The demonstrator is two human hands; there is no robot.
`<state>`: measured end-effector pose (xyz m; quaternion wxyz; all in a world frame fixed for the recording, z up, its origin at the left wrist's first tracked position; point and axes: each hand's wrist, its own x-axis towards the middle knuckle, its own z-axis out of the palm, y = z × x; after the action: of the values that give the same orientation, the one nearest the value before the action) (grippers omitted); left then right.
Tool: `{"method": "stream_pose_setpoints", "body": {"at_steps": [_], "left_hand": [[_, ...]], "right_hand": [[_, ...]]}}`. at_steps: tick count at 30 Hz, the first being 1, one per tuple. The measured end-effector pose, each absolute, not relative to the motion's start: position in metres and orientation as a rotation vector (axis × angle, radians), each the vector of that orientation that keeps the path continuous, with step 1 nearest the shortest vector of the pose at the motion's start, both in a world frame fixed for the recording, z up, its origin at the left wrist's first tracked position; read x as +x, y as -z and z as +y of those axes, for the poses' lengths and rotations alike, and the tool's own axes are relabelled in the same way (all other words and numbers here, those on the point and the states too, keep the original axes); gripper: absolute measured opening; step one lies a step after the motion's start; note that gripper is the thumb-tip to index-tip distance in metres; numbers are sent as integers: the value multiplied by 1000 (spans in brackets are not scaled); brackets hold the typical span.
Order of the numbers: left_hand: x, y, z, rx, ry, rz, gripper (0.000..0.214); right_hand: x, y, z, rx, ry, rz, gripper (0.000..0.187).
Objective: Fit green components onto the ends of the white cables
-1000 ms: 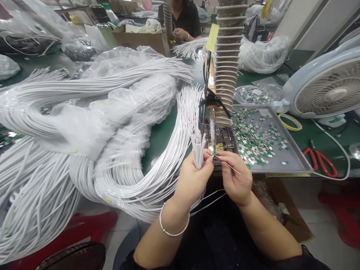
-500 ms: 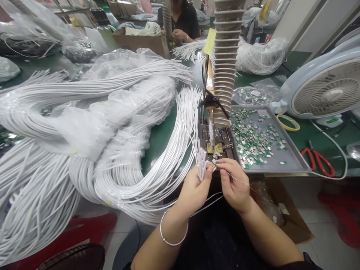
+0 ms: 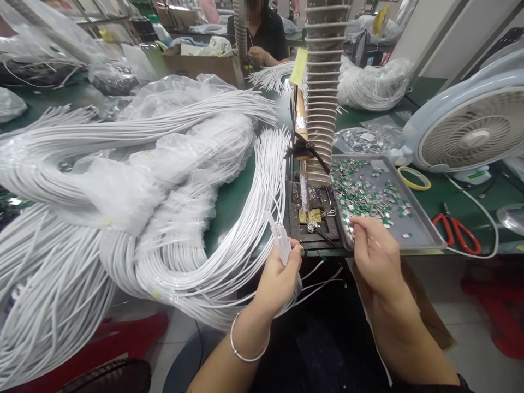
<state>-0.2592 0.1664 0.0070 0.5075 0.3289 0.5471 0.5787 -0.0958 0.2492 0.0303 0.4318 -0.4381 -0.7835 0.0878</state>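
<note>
My left hand (image 3: 280, 275) is wrapped around a bundle of white cables (image 3: 280, 240), their cut ends pointing up. Several loose cable ends hang below it, and a small green circuit board (image 3: 322, 255) shows at the tip of one. Over the front left corner of the grey tray (image 3: 426, 232), my right hand (image 3: 377, 255) has its fingertips pinched together beside small green-and-silver boards (image 3: 356, 191); what they hold is too small to make out. Between the hands, a soldering iron (image 3: 303, 188) points down above a yellow sponge (image 3: 310, 216).
A ribbed hose (image 3: 323, 98) hangs behind the iron. Long cable bundles (image 3: 172, 267) cover the left side. Red-handled cutters (image 3: 456, 232), a tape roll (image 3: 414, 178) and a fan (image 3: 470, 131) stand at right. Across the table sits another person (image 3: 266, 38).
My right hand has left my left hand and moved right to the tray. My left hand has dropped slightly, keeping the cables. A cable with a green board now hangs below it.
</note>
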Motion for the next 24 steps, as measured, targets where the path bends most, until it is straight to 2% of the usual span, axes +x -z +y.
{"method": "stream_pose_setpoints", "body": {"at_steps": [4,10,15,24], "left_hand": [[-257,-9,168,692,-1413,1141,18],[-259,-9,170,664,-1464,969,17],[-259,-9,170,598,-1474,1010,23],[-253,-10,174,440,-1553,1114,28]], "right_hand": [[-83,-35,279,-1364,-136,-2082,19],[-79,-38,301,-1652,-188,-2330,19],[-80,-40,305,-1675,-259,-2391,17],[-75,-31,300,-1459,-110,-2351,25]]}}
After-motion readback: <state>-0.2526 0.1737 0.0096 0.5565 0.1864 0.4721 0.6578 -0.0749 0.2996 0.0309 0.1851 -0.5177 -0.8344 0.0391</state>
